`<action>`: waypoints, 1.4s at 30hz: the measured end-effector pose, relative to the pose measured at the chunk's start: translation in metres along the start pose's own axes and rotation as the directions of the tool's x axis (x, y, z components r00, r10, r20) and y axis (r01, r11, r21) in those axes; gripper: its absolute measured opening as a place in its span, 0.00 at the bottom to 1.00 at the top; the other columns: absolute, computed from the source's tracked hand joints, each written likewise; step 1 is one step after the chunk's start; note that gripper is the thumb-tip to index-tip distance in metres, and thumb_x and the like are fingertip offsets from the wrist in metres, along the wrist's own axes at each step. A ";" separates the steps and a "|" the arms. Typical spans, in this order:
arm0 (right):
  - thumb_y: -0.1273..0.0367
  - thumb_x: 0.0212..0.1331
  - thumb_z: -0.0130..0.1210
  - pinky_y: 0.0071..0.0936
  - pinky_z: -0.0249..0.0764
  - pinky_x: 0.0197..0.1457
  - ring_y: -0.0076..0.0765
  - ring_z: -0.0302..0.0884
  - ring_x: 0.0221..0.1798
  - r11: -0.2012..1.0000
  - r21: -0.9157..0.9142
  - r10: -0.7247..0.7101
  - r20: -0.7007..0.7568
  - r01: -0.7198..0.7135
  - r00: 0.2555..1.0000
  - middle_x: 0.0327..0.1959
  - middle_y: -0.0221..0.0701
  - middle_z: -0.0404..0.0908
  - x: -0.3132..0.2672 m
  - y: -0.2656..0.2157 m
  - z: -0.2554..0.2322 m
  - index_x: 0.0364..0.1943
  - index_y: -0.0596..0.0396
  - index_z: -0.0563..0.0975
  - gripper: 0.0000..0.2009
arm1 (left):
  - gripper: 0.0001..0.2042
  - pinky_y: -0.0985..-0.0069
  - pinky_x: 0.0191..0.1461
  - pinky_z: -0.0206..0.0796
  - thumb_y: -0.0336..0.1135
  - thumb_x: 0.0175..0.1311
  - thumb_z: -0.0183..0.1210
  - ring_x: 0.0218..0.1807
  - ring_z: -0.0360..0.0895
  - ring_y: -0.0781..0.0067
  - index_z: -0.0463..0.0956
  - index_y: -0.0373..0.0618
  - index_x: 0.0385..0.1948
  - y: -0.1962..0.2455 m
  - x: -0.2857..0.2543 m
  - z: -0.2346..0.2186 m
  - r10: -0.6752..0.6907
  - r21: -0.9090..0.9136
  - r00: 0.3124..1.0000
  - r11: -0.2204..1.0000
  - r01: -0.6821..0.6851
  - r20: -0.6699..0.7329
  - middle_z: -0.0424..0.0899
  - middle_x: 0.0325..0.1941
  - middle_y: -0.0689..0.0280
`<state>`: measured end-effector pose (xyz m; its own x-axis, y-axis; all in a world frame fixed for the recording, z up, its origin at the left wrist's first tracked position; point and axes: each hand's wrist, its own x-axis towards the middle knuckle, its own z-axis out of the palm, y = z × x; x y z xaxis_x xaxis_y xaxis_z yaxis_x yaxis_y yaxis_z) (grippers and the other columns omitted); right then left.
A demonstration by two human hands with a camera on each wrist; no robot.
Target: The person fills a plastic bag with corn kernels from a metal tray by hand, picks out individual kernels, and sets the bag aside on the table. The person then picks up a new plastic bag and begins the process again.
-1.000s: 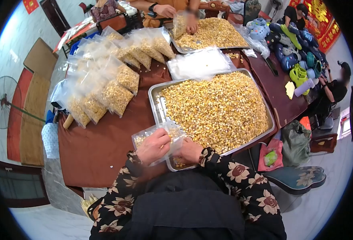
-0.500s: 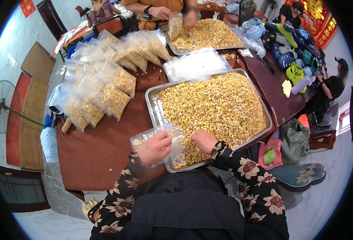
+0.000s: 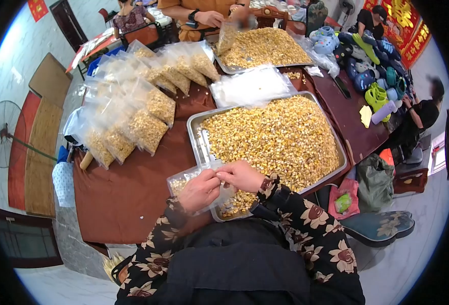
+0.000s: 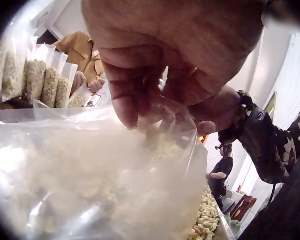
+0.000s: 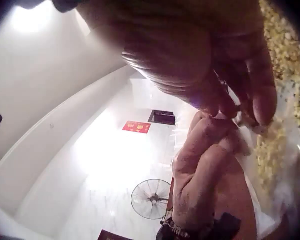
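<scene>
A clear plastic bag part-filled with yellow corn kernels (image 3: 177, 187) lay, in the head view, over the near left edge of a silver metal tray (image 3: 194, 143). The left hand (image 3: 200, 190) pinched its upper part; the right hand (image 3: 244, 176) met it there, fingertips together. Filled clear bags (image 3: 148, 127) stood and leaned in rows on the cloth-covered tabletop (image 3: 117, 195), evidently finished portions; the held one was not yet among them. A big heap of loose yellow and white kernels (image 3: 280, 140) in the tray and a stack of flat clear bags (image 3: 250, 89) beyond it suggested much was left.

In the left wrist view, the bag hung below the left hand's curled fingers, the plastic gathered at their tips; whether its mouth was sealed could not be told.

In the right wrist view, the right hand's fingers were bent, thumb close to them, apparently nipping the bag's edge against the left hand's fingers.
</scene>
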<state>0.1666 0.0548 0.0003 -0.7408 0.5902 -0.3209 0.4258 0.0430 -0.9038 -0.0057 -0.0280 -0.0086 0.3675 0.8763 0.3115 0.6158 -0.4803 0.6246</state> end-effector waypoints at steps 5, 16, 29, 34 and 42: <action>0.64 0.60 0.50 0.26 0.73 0.32 0.29 0.78 0.26 0.978 -0.202 -0.105 -0.284 0.048 0.953 0.26 0.38 0.80 0.004 0.017 -0.006 0.38 0.61 0.79 0.13 | 0.03 0.68 0.35 0.65 0.27 0.53 0.54 0.33 0.71 0.57 0.72 0.40 0.28 -0.005 -0.004 0.003 0.009 -0.022 1.000 1.000 -0.009 -0.023 0.69 0.31 0.59; 0.70 0.44 0.56 0.38 0.65 0.52 0.41 0.66 0.52 0.461 -0.841 -0.480 0.032 0.284 0.877 0.47 0.33 0.72 0.002 0.096 0.014 0.40 0.50 0.77 0.14 | 0.02 0.69 0.35 0.65 0.26 0.52 0.55 0.33 0.71 0.58 0.72 0.40 0.26 -0.004 -0.006 0.002 0.018 -0.017 0.999 1.000 -0.018 -0.040 0.69 0.29 0.59; 0.73 0.48 0.53 0.33 0.73 0.35 0.37 0.77 0.35 0.862 -0.506 -0.086 -0.111 0.018 0.990 0.32 0.38 0.76 -0.015 0.100 0.006 0.36 0.50 0.79 0.09 | 0.02 0.69 0.37 0.65 0.26 0.53 0.54 0.34 0.71 0.57 0.72 0.39 0.26 -0.004 -0.006 0.002 -0.008 -0.027 1.000 1.000 0.008 -0.022 0.69 0.30 0.58; 0.71 0.54 0.55 0.19 0.74 0.26 0.21 0.76 0.27 0.934 0.309 0.207 -0.055 -0.181 0.977 0.28 0.28 0.78 -0.003 0.082 -0.028 0.39 0.57 0.77 0.09 | 0.02 0.69 0.37 0.66 0.26 0.53 0.54 0.34 0.71 0.58 0.72 0.39 0.26 -0.003 -0.004 0.004 -0.003 -0.023 1.000 1.000 0.002 -0.019 0.70 0.31 0.59; 0.68 0.54 0.51 0.26 0.76 0.33 0.28 0.79 0.28 0.996 0.089 0.012 0.011 -0.013 1.000 0.31 0.37 0.81 0.016 0.031 -0.002 0.43 0.59 0.78 0.14 | 0.03 0.68 0.37 0.66 0.28 0.53 0.54 0.34 0.71 0.58 0.72 0.40 0.27 -0.005 -0.004 0.005 -0.021 -0.024 0.999 1.000 0.021 -0.036 0.70 0.31 0.59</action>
<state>0.1689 0.0668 -0.0321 -0.7412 0.5816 -0.3352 0.3875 -0.0370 -0.9211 -0.0070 -0.0295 -0.0163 0.3292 0.8872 0.3233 0.6066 -0.4611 0.6476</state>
